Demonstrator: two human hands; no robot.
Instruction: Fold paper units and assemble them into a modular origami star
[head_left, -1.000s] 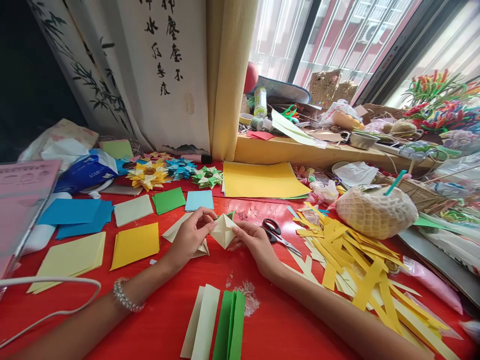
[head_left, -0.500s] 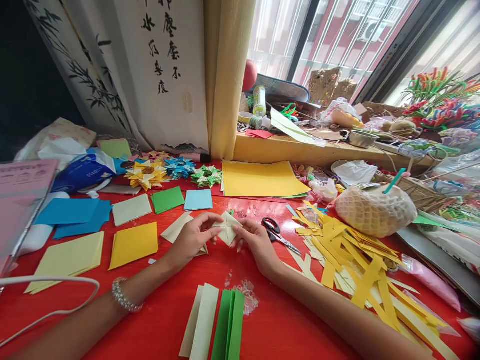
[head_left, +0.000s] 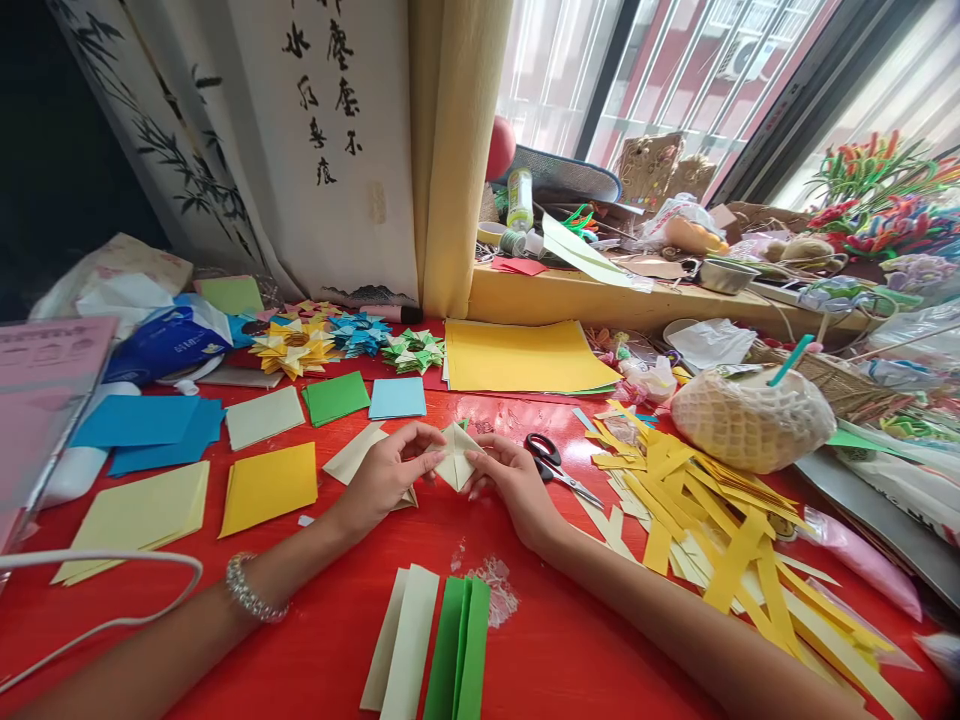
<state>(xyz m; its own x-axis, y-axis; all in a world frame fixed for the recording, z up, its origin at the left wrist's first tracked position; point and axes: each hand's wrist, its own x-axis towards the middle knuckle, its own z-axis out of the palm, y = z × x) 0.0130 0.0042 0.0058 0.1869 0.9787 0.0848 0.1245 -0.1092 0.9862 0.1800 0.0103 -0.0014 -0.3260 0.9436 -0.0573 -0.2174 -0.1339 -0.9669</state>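
Between my two hands is a small pale cream folded paper [head_left: 455, 460], its creases meeting near the middle. My left hand [head_left: 394, 470] pinches its left edge, thumb and forefinger closed. From the other side my right hand [head_left: 510, 480] grips the right edge with the thumb on top. Partly under my left hand lies more cream paper [head_left: 354, 455]. Black-handled scissors [head_left: 559, 468] rest on the red table just right of my right hand. Nearer to me lie folded cream strips [head_left: 405, 640] and folded green strips [head_left: 457, 645].
Yellow paper [head_left: 268, 488], blue paper [head_left: 142, 425] and green squares [head_left: 337, 398] lie to the left. Finished folded rings [head_left: 294, 347] sit at the back beside large yellow sheets [head_left: 525, 357]. Yellow offcuts [head_left: 697, 490] and a wrapped coconut with a straw [head_left: 754, 418] fill the right.
Almost nothing differs. Both hands keep hold of the cream folded paper in the same place, and the whole view has shifted very slightly.
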